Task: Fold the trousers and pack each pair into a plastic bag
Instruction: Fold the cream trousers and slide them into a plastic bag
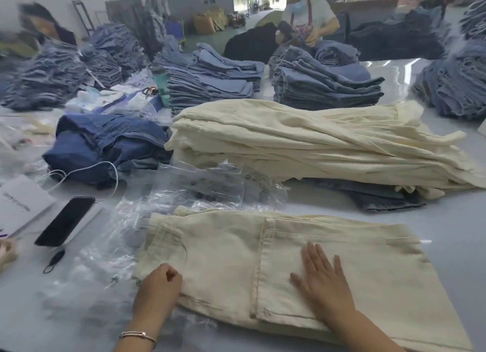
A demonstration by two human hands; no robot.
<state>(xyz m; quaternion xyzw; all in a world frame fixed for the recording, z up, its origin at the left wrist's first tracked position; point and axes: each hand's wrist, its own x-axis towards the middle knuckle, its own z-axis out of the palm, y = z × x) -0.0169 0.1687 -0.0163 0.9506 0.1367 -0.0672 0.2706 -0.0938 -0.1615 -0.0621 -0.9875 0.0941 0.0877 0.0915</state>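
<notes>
Cream trousers [263,259] laid lengthwise left-right, lower frame. Waist edge gripped by curled left hand [157,288]; right hand [322,278] pressed flat mid-cloth, fingers straight. Bags [184,191] upper left, nearer left hand.

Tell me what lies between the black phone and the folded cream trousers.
Head view: crumpled clear plastic bags lie between the black phone and the folded cream trousers.

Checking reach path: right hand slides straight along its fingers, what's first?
The right hand stays on the folded cream trousers to their far edge, then probably meets the cream trouser stack; depth unclear.
</notes>
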